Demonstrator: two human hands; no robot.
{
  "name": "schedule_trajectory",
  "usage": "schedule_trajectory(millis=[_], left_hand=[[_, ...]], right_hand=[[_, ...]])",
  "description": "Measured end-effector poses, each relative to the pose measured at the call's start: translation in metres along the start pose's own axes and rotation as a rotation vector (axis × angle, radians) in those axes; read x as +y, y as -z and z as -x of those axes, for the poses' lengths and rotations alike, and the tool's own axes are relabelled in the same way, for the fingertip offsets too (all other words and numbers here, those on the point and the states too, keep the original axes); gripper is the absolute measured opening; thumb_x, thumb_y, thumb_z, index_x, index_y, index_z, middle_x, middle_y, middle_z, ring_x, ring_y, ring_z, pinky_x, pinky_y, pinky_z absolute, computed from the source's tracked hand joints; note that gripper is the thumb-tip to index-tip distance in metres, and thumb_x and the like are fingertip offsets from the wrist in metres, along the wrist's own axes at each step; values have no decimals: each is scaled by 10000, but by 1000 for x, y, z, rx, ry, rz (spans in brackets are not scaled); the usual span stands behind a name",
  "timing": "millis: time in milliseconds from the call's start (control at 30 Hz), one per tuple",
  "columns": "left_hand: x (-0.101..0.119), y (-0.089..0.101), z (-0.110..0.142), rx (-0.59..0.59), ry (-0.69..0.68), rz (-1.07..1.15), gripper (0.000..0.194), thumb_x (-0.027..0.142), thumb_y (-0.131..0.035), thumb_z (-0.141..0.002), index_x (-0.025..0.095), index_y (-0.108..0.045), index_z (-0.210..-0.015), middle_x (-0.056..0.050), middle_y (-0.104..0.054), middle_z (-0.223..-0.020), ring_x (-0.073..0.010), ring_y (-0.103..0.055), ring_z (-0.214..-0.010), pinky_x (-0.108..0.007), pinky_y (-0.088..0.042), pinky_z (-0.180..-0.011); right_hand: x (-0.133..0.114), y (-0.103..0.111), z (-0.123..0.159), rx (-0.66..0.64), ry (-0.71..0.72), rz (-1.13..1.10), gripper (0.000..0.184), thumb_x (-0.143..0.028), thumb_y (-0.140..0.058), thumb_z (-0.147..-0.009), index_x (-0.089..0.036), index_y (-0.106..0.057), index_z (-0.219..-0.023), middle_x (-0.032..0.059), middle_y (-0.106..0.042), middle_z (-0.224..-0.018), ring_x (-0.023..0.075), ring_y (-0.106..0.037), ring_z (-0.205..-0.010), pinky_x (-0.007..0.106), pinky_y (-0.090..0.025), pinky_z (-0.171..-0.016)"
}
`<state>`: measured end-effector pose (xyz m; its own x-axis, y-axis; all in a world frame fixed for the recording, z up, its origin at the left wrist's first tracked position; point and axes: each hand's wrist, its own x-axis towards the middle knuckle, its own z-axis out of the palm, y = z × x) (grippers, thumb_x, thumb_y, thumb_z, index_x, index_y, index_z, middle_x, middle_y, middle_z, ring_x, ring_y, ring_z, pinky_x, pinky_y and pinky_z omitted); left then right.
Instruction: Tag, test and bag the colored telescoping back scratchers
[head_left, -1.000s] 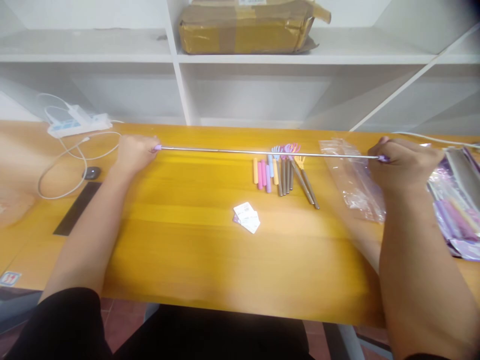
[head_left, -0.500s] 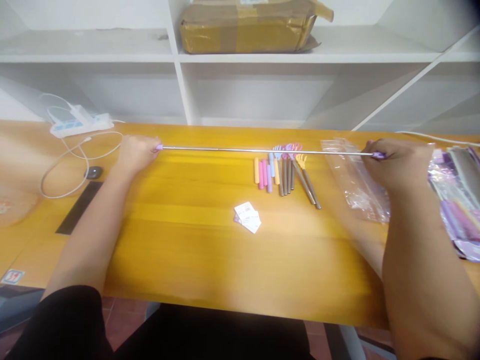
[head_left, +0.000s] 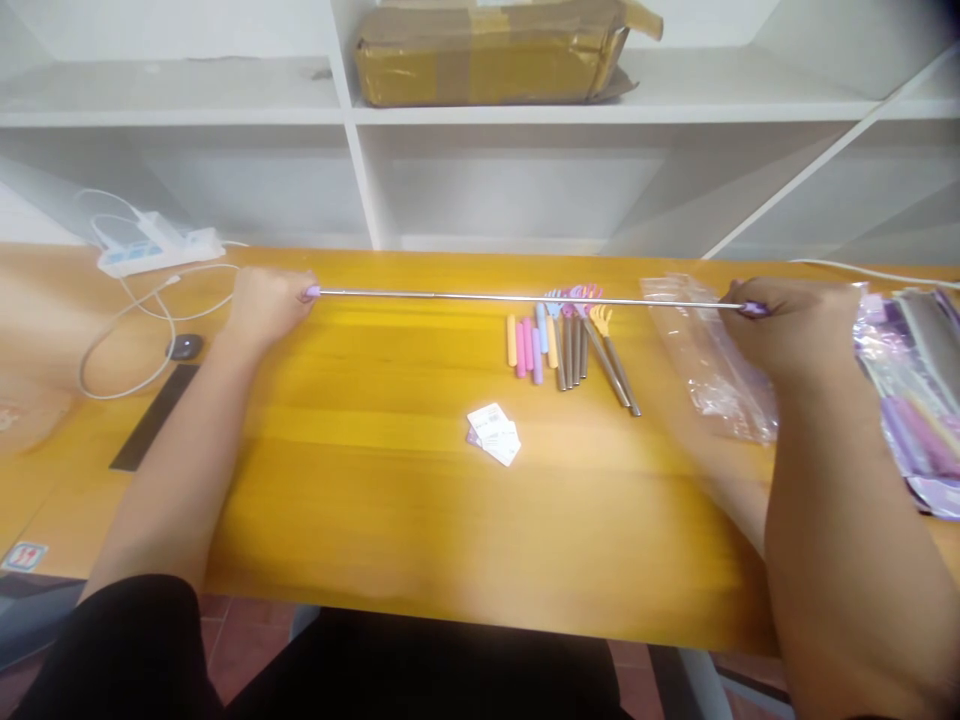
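Note:
A long thin silver telescopic rod (head_left: 465, 296) stretches level above the yellow wooden table (head_left: 375, 480). My left hand (head_left: 266, 305) is closed on its purple left end. My right hand (head_left: 795, 320) is closed on its purple right end. Under the rod lies a row of collapsed rods with pastel handles and small coloured claw heads (head_left: 566, 340). A clear plastic bag (head_left: 709, 355) lies just left of my right hand.
Small white cards (head_left: 493, 434) lie mid-table. A pile of purple packets (head_left: 911, 400) sits at the right edge. A white power strip with cables (head_left: 154, 245) and a dark mouse (head_left: 184, 346) are at the left. A taped cardboard parcel (head_left: 491, 50) rests on the white shelf behind.
My right hand has drawn slightly leftward and up with its end of the rod, so the rod looks a little shorter. My left hand has stayed in place.

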<state>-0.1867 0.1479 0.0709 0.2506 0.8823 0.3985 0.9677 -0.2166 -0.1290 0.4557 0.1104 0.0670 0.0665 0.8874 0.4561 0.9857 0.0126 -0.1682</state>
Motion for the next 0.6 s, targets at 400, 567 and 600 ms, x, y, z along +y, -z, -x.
schedule_trajectory(millis=[400, 567, 600], left_hand=[[91, 45, 6, -353, 6, -139, 380, 381, -464, -1069, 192, -772, -951, -82, -691, -802, -256, -645, -864, -340, -429, -788], [202, 31, 46, -484, -157, 130, 361, 358, -463, -1089, 205, -785, -1032, -110, -760, -856, -265, -718, -780, -345, -459, -703], [213, 26, 54, -504, -192, 161, 354, 346, -462, -1090, 198, -779, -1034, -114, -768, -870, -266, -720, -759, -343, -454, -678]], right_hand=[[-26, -9, 7, -1, 233, -104, 292, -139, -588, -879, -221, -512, -609, 33, -536, -607, 125, -503, -635, 276, -397, -664], [-156, -51, 68, -94, 528, -227, 219, -96, -511, -874, -206, -548, -688, 33, -566, -663, 140, -462, -617, 275, -327, -617], [-176, -58, 79, -117, 561, -237, 199, -83, -512, -873, -202, -558, -719, 38, -583, -696, 143, -457, -622, 277, -310, -610]])
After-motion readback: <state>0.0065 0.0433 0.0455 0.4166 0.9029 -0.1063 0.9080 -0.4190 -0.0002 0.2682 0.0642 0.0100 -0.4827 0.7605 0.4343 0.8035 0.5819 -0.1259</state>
